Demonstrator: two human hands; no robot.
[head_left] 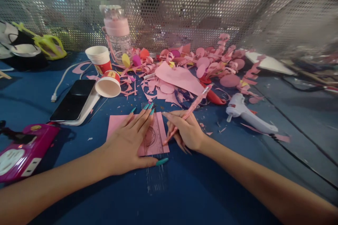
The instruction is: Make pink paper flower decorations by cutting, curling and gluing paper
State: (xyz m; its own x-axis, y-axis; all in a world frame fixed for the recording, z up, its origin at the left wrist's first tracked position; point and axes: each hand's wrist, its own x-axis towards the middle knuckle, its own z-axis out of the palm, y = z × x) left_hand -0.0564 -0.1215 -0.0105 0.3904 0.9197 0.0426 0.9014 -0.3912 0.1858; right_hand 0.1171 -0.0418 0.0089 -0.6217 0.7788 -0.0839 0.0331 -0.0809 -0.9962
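Note:
A rectangular sheet of pink paper (114, 123) lies on the blue table. Across its right part runs a clear plastic ruler (155, 179) with a round protractor pattern, its near end sticking out past the paper. My left hand (129, 133) is spread flat over paper and ruler, fingers stretched out and thumb by the near edge. A pink pencil (194, 105) is gripped in my right hand (186, 126), tilted, its tip touching the paper just right of the ruler. The fingers of that hand are closed around the pencil.
Pink scraps (179, 79) pile up behind the paper, with blue-handled scissors (182, 98) partly under them. At right lies a glue gun (248, 114) with its cable. Leftward are a phone (75, 100), paper cups (108, 84), a bottle (117, 31) and a magenta device (31, 151).

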